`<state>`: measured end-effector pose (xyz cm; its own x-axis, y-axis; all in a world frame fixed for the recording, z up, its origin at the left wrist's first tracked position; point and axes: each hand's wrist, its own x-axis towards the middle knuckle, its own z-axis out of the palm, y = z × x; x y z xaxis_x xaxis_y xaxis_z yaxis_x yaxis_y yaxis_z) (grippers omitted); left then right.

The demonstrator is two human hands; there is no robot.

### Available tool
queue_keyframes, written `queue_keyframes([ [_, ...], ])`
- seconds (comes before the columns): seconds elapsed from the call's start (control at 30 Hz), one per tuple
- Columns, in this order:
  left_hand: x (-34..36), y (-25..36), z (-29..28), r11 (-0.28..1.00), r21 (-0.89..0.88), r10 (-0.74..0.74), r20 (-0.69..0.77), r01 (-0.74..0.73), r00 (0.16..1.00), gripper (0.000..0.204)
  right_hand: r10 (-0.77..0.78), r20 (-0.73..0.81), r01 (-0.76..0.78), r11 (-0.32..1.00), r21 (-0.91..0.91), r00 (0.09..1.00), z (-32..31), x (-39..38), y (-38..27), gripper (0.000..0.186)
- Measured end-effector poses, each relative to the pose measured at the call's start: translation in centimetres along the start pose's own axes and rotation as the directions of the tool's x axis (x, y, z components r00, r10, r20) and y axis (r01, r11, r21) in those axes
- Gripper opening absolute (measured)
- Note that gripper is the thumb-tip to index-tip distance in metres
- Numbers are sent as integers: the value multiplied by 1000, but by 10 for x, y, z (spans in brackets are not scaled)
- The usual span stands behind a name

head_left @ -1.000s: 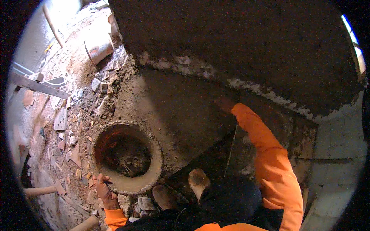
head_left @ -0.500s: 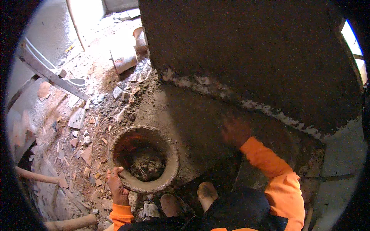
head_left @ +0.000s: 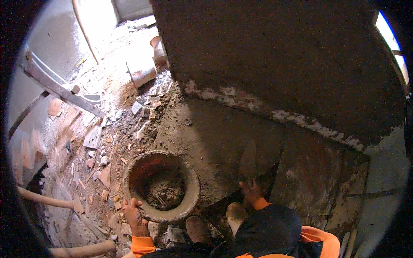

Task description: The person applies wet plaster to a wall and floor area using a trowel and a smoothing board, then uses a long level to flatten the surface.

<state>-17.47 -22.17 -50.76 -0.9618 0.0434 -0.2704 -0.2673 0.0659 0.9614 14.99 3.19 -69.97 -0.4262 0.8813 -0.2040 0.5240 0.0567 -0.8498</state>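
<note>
My left hand [head_left: 135,212] is closed on the near left rim of a mortar-caked bucket [head_left: 192,182]. Some grey mortar [head_left: 167,190] lies at the bottom of the bucket, with a thin light bit sticking up from it. In my right hand [head_left: 253,192], close to my right knee, is a trowel [head_left: 248,158], its leaf-shaped blade pointing away from me. The blade is over a smooth patch of wet mortar [head_left: 219,129] at the foot of the dark wall; whether it touches is too dim to tell.
A dark plastered wall [head_left: 266,56] rises ahead, with a rough pale strip along its base. Boards [head_left: 307,172] lie to the right. Rubble and tile shards [head_left: 104,175] cover the left, with tipped buckets [head_left: 142,73] farther off. Wooden handles [head_left: 81,249] reach in at lower left.
My right hand has drawn back from near the wall toward my knee, and the trowel now shows clearly. My left hand stays on the bucket rim. The view has shifted slightly.
</note>
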Motion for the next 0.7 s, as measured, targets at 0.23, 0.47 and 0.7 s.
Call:
queue_keyframes([
  [0.23, 9, -22, -12, 999, -30, 13, -89, -16, 996, 19, 256, -127, -215, 939, 267, 958, 41, 54, 23, 66],
  [0.47, 10, -19, -17, 992, 81, 97, -13, -96, 995, 16, 188, -192, -193, 981, -4, 963, 67, 64, 89, 69],
  [0.7, 38, -29, -30, 904, 378, 178, 98, -202, 979, 23, -199, 217, 255, 928, -272, 956, 11, 38, 0, 66],
])
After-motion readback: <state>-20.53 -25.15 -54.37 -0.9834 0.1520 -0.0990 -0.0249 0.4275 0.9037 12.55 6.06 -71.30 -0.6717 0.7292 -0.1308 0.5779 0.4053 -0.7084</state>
